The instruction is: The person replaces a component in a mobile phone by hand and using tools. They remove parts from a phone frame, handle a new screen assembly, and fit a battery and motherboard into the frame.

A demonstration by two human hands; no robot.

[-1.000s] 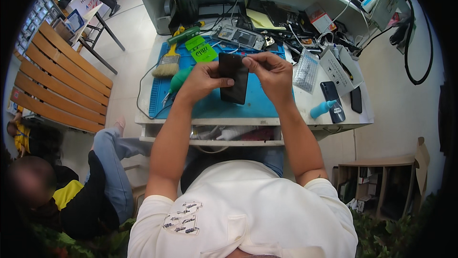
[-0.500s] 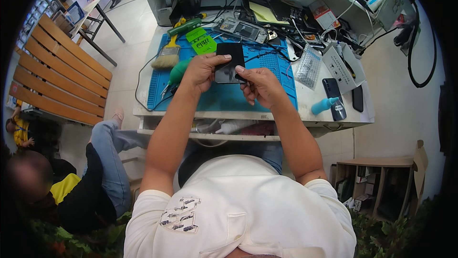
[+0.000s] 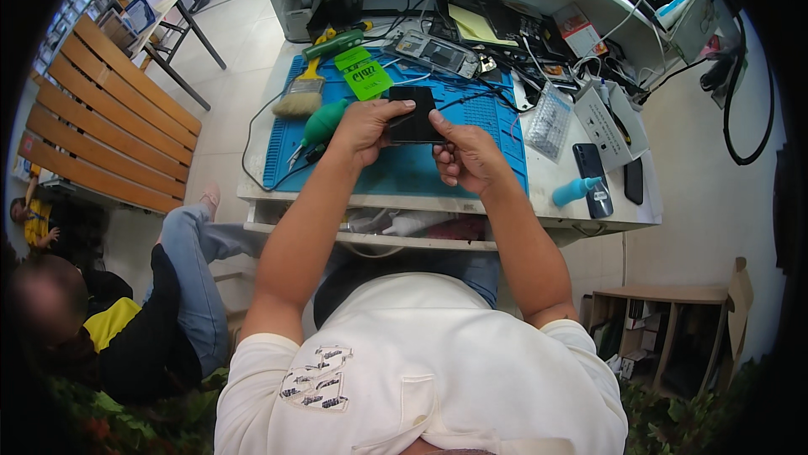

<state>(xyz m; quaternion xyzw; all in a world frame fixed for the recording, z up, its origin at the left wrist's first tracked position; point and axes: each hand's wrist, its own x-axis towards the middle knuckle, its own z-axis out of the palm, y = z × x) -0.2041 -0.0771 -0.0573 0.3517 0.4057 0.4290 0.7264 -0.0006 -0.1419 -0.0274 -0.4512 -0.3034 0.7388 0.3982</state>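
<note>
A black smartphone (image 3: 412,125) with a dark glossy face is held between my two hands above the blue repair mat (image 3: 387,182). My left hand (image 3: 365,130) grips its left side, thumb lying across the face. On the right edge, my right hand (image 3: 471,157) pinches it, thumb on top and fingers curled beneath. Just left of my left hand lies a green rubber air blower (image 3: 324,124). A flat brush (image 3: 301,96), a green-handled screwdriver (image 3: 334,44) and bright green labels (image 3: 364,74) rest behind it. An opened phone frame (image 3: 436,53) lies beyond the held phone.
To the right are bubble wrap (image 3: 549,122), a white box (image 3: 603,124), a light blue bottle (image 3: 576,191) and a dark phone (image 3: 594,170). Below my hands, a drawer (image 3: 404,232) stands partly pulled out. A seated person (image 3: 126,329) is at the left, near a slatted wooden bench (image 3: 114,118).
The phone has tilted, so its face looks shorter and its far end sits lower in view. Both hands keep their hold; the whole view has shifted slightly.
</note>
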